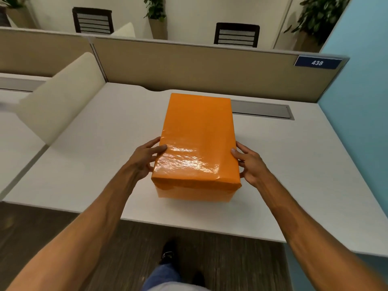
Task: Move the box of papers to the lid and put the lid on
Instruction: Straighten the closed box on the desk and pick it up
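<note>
A glossy orange rectangular lid covers a paler orange box on the white desk; left hand and right hand press its sides, fingers spread.

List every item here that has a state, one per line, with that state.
orange lid: on the box, covering its top
white box: closed, resting on the desk
left hand: gripping the lid's left side
right hand: gripping the lid's right side
desk cable hatch: shut
</note>
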